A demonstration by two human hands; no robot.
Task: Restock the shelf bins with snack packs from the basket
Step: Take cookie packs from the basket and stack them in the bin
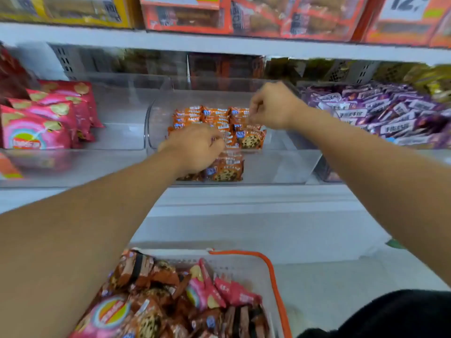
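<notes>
At frame centre, both hands work in the clear bin (280, 167), left hand (195, 147) curled on the orange cookie packs (227, 169), right hand (273, 106) seemingly pinching one, best set upright in rows before returning to the basket (273, 272) below.

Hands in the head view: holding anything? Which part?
Both hands are in the clear middle bin. Left hand rests curled on orange cookie packs; the right hand seems to pinch something at its fingertips. Blur hides both holds.
</notes>
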